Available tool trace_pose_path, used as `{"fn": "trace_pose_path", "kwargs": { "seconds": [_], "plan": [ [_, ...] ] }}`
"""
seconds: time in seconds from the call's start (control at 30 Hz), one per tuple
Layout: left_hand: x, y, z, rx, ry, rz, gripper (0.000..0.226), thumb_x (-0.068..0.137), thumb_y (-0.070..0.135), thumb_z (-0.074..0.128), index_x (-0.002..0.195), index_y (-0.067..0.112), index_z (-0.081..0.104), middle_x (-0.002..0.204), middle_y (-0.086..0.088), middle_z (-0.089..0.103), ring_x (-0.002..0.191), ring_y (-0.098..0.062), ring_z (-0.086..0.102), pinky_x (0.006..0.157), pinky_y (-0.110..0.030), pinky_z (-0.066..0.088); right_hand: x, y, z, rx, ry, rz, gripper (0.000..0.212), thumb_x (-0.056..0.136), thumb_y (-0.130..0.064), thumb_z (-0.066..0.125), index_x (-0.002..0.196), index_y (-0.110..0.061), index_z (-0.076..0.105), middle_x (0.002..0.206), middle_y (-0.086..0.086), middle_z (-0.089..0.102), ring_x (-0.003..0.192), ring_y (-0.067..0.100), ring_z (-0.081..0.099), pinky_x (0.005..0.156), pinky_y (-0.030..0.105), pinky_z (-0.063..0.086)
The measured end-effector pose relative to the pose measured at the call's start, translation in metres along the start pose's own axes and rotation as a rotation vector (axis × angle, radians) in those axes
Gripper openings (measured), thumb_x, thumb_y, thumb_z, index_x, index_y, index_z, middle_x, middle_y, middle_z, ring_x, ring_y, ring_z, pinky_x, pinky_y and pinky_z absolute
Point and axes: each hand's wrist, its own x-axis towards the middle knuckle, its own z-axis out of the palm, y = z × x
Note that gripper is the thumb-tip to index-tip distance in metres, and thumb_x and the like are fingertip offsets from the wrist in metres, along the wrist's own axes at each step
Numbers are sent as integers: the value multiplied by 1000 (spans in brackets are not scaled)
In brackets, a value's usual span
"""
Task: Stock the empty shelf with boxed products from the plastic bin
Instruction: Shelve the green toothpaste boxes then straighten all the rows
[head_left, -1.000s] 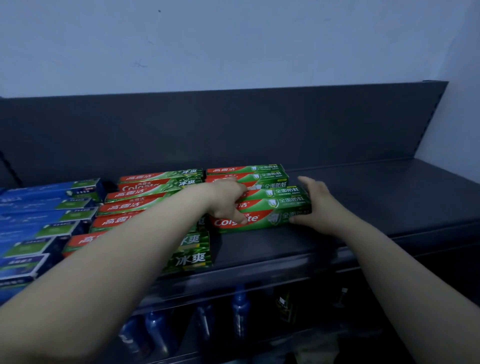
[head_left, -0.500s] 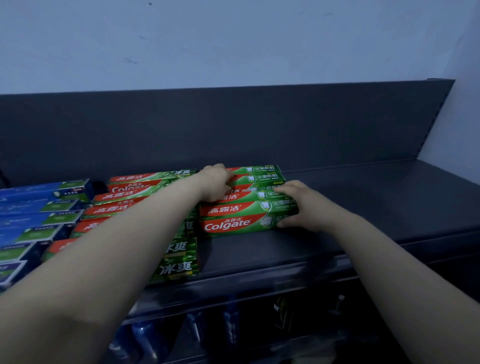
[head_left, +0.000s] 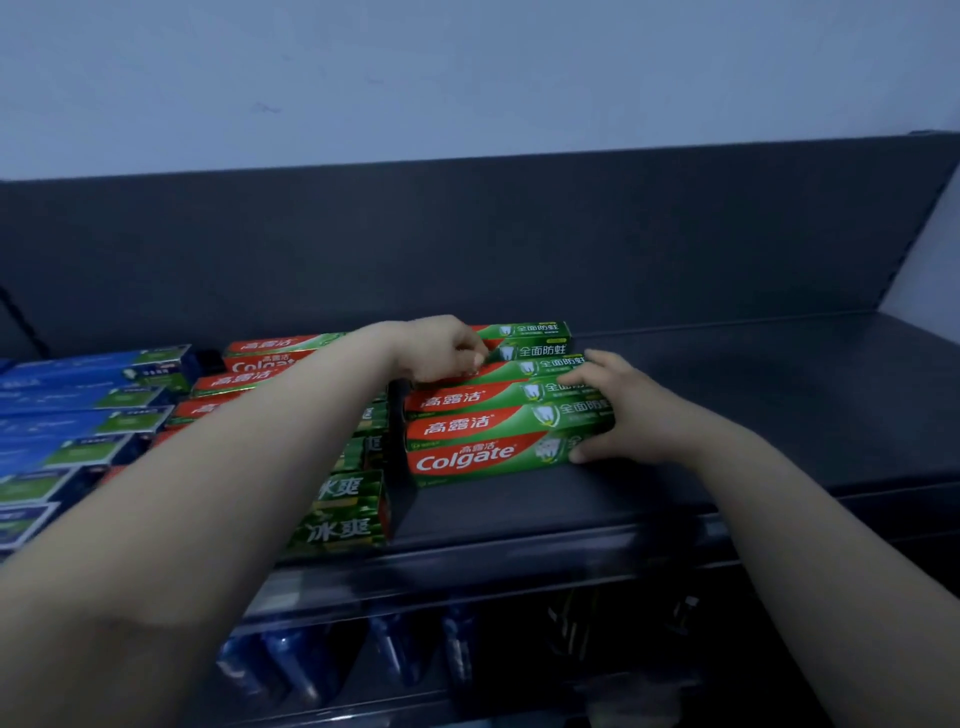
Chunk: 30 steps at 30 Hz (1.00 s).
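A stack of red-and-green Colgate toothpaste boxes (head_left: 488, 441) lies lengthwise on the dark shelf (head_left: 727, 415). My right hand (head_left: 623, 410) clasps the right ends of the front boxes, thumb under the lowest box, fingers on top. My left hand (head_left: 441, 353) rests with curled fingers on the upper boxes near the back of the same stack. A second row of red-and-green boxes (head_left: 270, 364) sits to the left, partly hidden by my left forearm. The plastic bin is out of view.
Blue toothpaste boxes (head_left: 83, 415) fill the shelf's left end. Green boxes (head_left: 343, 514) stand at the front edge under my left arm. To the right of the stack the shelf surface is bare, up to the wall. Bottles (head_left: 311, 675) stand on the lower shelf.
My left hand moved from the front of the stack up to its back boxes. The right hand stayed on the right ends, and the stack sits slightly straighter.
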Motion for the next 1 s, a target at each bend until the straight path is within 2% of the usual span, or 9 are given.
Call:
{"fn": "trace_pose_path", "kwargs": {
  "seconds": [0.1,0.2,0.27,0.37,0.4,0.53,0.77,0.93,1.0],
  "plan": [
    [16,-5,-2,129,174,-64,43,99,29,41,142,19,40,140,-10,42,128,-28,41,107,-39,34,5,2,2,25,-43,-11,95,61,-34,85,141,-32,34,146,-10,22,135,15,30,112,33,29],
    [31,-3,-1,214,115,-121,48,100,25,39,146,16,30,147,-12,38,133,-31,37,110,-40,32,6,5,2,-16,-84,6,110,64,-45,80,150,-31,14,148,-17,13,136,15,27,112,36,29],
    [41,-1,-1,241,59,-149,47,99,27,42,143,15,34,144,-12,42,130,-31,41,107,-40,36,7,5,1,-75,-87,-4,112,62,-50,80,150,-29,14,150,-18,8,140,16,21,114,36,27],
    [49,2,-3,297,-29,-176,48,96,31,48,142,20,38,141,-10,40,125,-30,45,103,-43,40,13,3,-3,-74,-126,12,117,59,-48,84,150,-30,14,158,-12,-2,146,14,-1,118,38,15],
    [49,4,-4,298,-58,-174,49,96,31,49,142,21,38,140,-8,41,123,-29,47,102,-43,41,16,3,-4,-61,-144,13,118,58,-48,84,150,-31,13,158,-12,-2,146,14,0,119,38,15],
    [41,9,-9,261,-160,-123,46,94,32,51,138,23,41,131,2,53,111,-22,57,96,-40,47,12,5,-7,-69,-129,19,113,57,-49,85,149,-32,20,152,-16,12,139,15,24,113,39,28],
    [18,22,-7,47,-256,-50,36,96,32,51,130,25,49,115,5,62,100,-17,63,93,-44,51,-22,4,-10,-136,-65,21,108,58,-51,84,147,-34,25,153,-14,14,140,15,22,114,37,26],
    [2,37,8,-10,-236,-22,39,100,35,42,137,24,41,124,2,59,106,-16,60,96,-39,48,-51,11,-10,-114,-54,34,108,58,-49,84,147,-39,23,153,-18,12,140,13,19,114,36,25],
    [-7,40,14,-121,-112,-51,45,101,38,37,142,21,37,138,-2,51,120,-20,52,105,-36,39,-55,10,-11,-55,-72,39,111,56,-51,84,147,-38,23,154,-17,9,141,11,18,115,32,22]
  ]
}}
